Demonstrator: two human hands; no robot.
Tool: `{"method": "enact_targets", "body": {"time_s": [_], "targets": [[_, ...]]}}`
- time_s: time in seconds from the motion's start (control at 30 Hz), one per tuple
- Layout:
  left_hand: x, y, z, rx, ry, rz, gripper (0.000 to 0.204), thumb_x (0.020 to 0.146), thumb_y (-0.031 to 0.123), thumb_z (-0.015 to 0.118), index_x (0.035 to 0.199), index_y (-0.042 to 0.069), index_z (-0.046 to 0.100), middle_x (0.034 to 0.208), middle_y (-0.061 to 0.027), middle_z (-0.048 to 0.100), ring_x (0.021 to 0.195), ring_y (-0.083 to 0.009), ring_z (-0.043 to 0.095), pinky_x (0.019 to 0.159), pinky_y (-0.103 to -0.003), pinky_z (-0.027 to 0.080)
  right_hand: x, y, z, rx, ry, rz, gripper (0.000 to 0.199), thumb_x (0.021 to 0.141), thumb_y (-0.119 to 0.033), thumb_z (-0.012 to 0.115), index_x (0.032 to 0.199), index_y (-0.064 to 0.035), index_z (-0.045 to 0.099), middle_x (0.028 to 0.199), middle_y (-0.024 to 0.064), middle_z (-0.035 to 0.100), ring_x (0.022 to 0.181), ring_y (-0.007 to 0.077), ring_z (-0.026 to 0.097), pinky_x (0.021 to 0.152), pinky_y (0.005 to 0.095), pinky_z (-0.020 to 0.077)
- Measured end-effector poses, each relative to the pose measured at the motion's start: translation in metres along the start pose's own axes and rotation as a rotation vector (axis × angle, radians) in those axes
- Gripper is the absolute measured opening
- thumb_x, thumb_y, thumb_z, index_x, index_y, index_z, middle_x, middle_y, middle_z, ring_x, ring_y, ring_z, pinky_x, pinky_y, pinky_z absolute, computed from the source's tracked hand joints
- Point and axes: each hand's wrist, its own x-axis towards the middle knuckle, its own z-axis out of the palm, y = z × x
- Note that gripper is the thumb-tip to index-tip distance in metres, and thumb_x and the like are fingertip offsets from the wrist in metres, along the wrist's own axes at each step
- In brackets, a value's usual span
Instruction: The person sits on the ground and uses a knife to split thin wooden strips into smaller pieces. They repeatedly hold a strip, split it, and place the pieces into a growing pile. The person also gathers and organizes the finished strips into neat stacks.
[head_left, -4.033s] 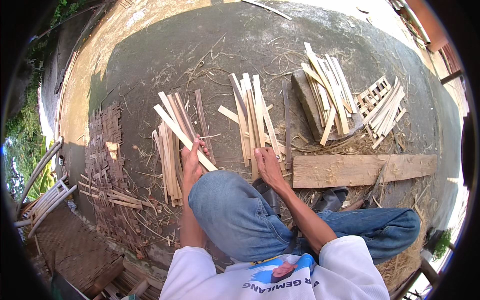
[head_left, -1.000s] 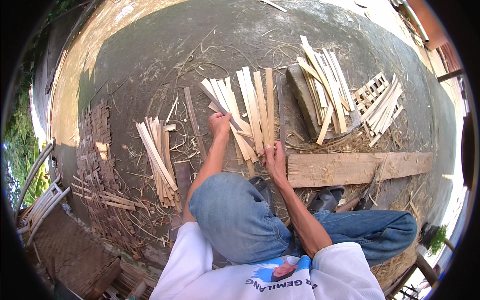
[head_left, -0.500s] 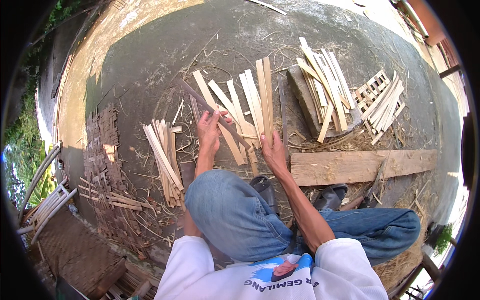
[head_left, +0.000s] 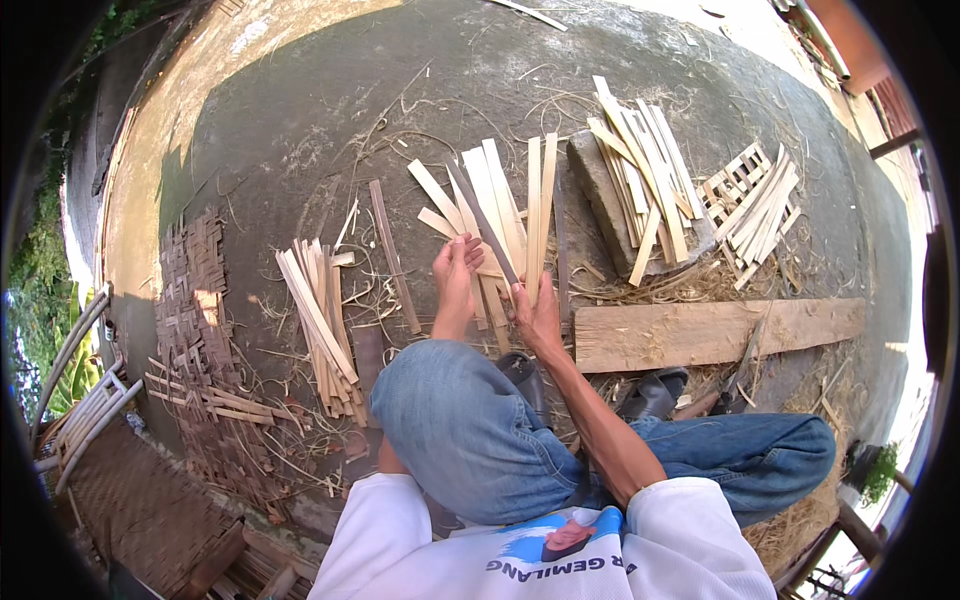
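While the right hand (head_left: 538, 316) is near the centre of the frame, its grip is closed around the lower ends of two pale strips (head_left: 542, 200), its thumb at the lower end of a dark strip (head_left: 484, 219) that slants up to the left. The left hand (head_left: 456, 278), just to the left, has its fingers partly extended among the wood; whether its grip has hold of anything, I cannot tell. More light slats (head_left: 497, 190) fan out above both hands (some lie crosswise). Left of centre, a bundle (head_left: 322, 325) lies on the ground (head_left: 300, 130), with a woven mat (head_left: 200, 310) nearer the left edge. Right of centre, a long plank (head_left: 720, 333) lies below a stone block (head_left: 597, 206) topped with loose strips (head_left: 655, 200).
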Motion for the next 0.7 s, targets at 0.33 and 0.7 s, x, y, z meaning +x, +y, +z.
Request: {"method": "enact_targets", "body": {"time_s": [0.33, 0.7], "targets": [[0.030, -0.016, -0.010, 1.222, 0.213, 0.207, 0.032, 0.083, 0.027, 0.075, 0.098, -0.001, 0.068, 0.086, -0.0155, 0.072, 0.077, -0.0295, 0.069, 0.074, -0.043, 0.053, 0.005, -0.001, -0.018, 0.061, -0.014, 0.102, 0.019, 0.103, -0.016, 0.051, 0.113, -0.0023, 0.042, 0.096, 0.0138, 0.071, 0.059, 0.0148, 0.064, 0.051, 0.0277, 0.0540], [-0.006, 0.049, -0.009, 0.110, -0.013, 0.103, 0.019, 0.101, 0.016, 0.050, 0.113, 0.003, 0.054, 0.101, -0.0113, 0.064, 0.081, -0.0247, 0.068, 0.074, -0.041, 0.057, -0.003, -0.019, -0.013, 0.105, -0.174, 0.113, 0.025, 0.102, -0.022, 0.054, 0.116, -0.0027, 0.045, 0.100, 0.0151, 0.071, 0.064, 0.0172, 0.066, 0.058, 0.0326, 0.0558]]}}
